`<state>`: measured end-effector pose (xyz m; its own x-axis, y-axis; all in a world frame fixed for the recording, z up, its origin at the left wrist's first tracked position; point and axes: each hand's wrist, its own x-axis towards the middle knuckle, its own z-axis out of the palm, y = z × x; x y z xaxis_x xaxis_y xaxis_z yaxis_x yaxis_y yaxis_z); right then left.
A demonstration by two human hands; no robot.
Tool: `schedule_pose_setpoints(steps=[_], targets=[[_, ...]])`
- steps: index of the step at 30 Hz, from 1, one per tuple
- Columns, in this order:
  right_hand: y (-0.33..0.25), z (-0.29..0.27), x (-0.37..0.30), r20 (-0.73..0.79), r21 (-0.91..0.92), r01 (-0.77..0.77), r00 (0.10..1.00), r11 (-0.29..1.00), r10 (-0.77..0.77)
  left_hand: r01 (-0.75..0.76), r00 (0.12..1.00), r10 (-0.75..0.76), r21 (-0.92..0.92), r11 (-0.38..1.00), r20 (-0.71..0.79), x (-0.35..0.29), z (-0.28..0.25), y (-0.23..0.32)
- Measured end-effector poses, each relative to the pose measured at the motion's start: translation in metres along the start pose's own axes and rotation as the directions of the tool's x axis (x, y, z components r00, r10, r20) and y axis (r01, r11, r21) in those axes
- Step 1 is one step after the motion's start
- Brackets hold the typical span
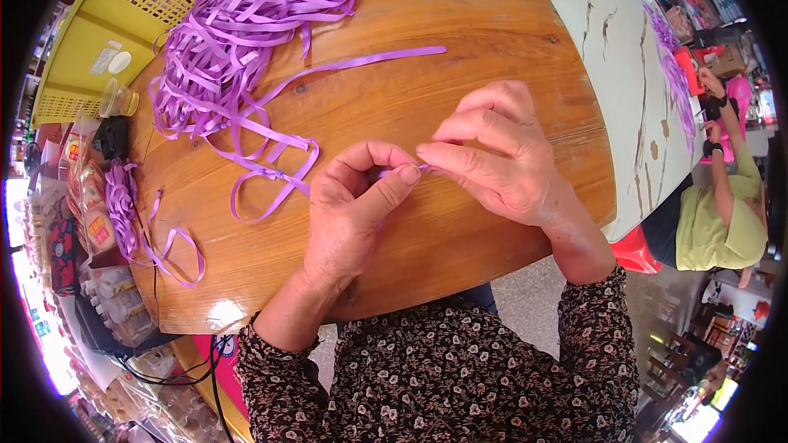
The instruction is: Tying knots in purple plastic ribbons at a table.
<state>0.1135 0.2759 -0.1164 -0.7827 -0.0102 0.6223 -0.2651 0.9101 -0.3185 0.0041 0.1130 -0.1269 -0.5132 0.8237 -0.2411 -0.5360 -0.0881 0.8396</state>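
1. From my end of the link I have two bare hands working above a wooden table (509, 41), with a purple ribbon (425, 167) between them.
2. The left hand (346, 201) is pinching that ribbon between thumb and forefinger; only a short, twisted-looking bit shows past the tips.
3. The right hand (513, 168) has its forefinger and thumb just beside that bit, with the other fingers curled loosely above. I can't tell whether it grips the ribbon or merely hovers by it.
4. I read the step in hand as fine fingertip work on the ribbon, perhaps shaping a small knot or fold; the detail is too small for me to be sure.
5. The next move, I judge, calls for a steady left pinch while the right fingertips take hold of the short bit and draw it snug, without letting the ribbon twist further.
6. A ribbon loop (246, 215) lies on the table left of the hands, and beyond it sits a large ribbon heap (238, 45) beside a yellow basket (78, 49). I'd want slack there, since a tangle could tug at the pinch.
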Motion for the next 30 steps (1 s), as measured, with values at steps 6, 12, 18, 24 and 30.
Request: schedule_pose_setpoints(steps=[6, 12, 18, 24, 30], targets=[[0.006, -0.007, 0.002, -0.057, -0.053, 0.024, 0.998, 0.998, -0.027, -0.112, 0.991, 0.127, 0.229, 0.967, -0.048, 0.002, 0.000, 0.006], [0.013, -0.003, 0.001, -0.069, 0.005, 0.000, 0.998, 1.000, 0.000, -0.168, 0.981, 0.191, 0.336, 0.927, -0.037, 0.003, -0.006, 0.008], [0.016, -0.005, 0.001, -0.030, 0.097, -0.108, 0.993, 0.989, 0.112, -0.111, 0.987, 0.135, 0.236, 0.965, -0.090, 0.005, -0.010, 0.008], [0.012, -0.004, 0.001, 0.003, 0.165, -0.133, 0.991, 0.977, 0.134, -0.116, 0.988, 0.132, 0.189, 0.975, -0.076, 0.004, -0.007, 0.008], [0.011, 0.000, 0.000, -0.004, 0.220, -0.148, 0.988, 0.964, 0.153, -0.086, 0.993, 0.102, 0.219, 0.972, -0.064, 0.004, -0.008, 0.007]])
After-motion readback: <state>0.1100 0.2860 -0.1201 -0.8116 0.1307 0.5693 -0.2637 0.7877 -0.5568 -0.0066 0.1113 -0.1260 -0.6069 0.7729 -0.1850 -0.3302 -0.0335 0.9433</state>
